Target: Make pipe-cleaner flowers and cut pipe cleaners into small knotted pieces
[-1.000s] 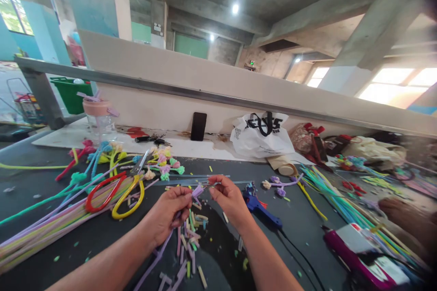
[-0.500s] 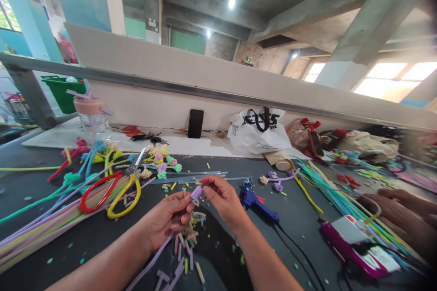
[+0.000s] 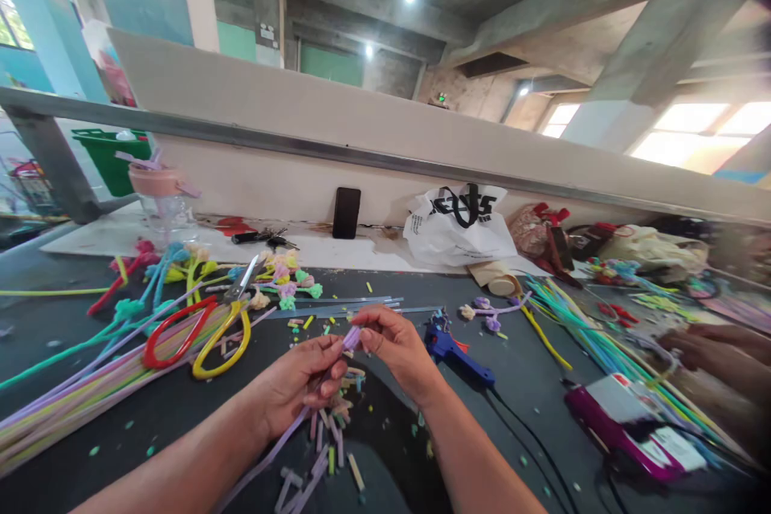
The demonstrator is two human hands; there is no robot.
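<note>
A small purple fuzzy bud on a purple pipe cleaner is pinched between both hands over the dark table. My left hand has its fingers closed round the stem just below the bud. At the other end of the bud, my right hand grips it between thumb and fingertips. Short cut pipe cleaner pieces lie beneath the hands. Left of them, scissors with one red and one yellow handle rest on a bundle of pipe cleaners. To the right lies a blue glue gun.
Several fuzzy flowers lie behind the scissors. A purple flower sprig sits beyond the glue gun. At right are a magenta box-like device, more pipe cleaners and another person's hand. A phone leans at the back.
Both hands keep their hold on the purple bud, with only slight finger movement. The view has shifted slightly. The other person's hand at right has moved a little.
</note>
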